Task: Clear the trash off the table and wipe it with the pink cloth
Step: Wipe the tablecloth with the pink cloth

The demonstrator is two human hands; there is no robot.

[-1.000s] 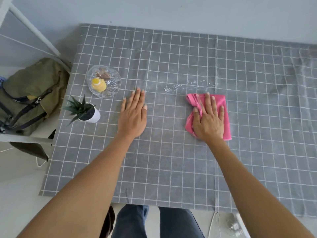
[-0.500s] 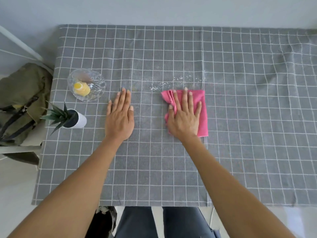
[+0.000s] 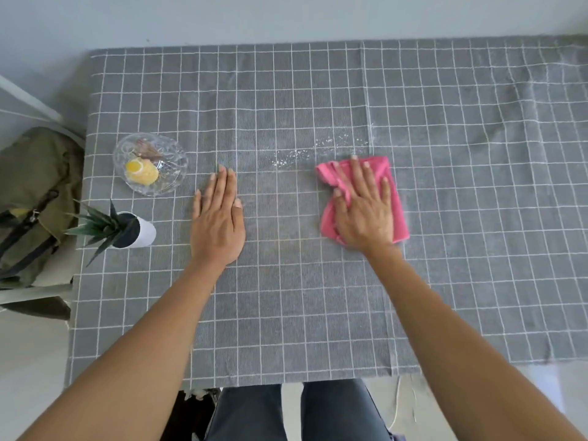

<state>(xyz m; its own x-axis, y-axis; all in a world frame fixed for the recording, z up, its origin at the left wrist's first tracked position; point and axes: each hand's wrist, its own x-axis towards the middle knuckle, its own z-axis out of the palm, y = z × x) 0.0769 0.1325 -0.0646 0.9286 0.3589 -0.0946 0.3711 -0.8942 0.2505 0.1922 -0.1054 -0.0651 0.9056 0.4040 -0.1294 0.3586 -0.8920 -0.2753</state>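
Observation:
A folded pink cloth (image 3: 396, 198) lies on the grey checked tablecloth (image 3: 318, 297) right of centre. My right hand (image 3: 362, 206) presses flat on the cloth with fingers spread. My left hand (image 3: 219, 218) rests flat and empty on the tablecloth left of centre. A thin trail of white crumbs or droplets (image 3: 305, 154) lies just beyond the cloth's far left corner.
A glass bowl (image 3: 171, 160) with a yellow item inside stands at the left. A small spiky plant in a white pot (image 3: 144, 232) sits near the left edge. An olive backpack (image 3: 31, 198) lies off the table's left side. A wall bounds the far edge.
My right hand slid the pink cloth left toward my left hand, then back right. The left hand stayed flat in place. The camera view shifted sideways.

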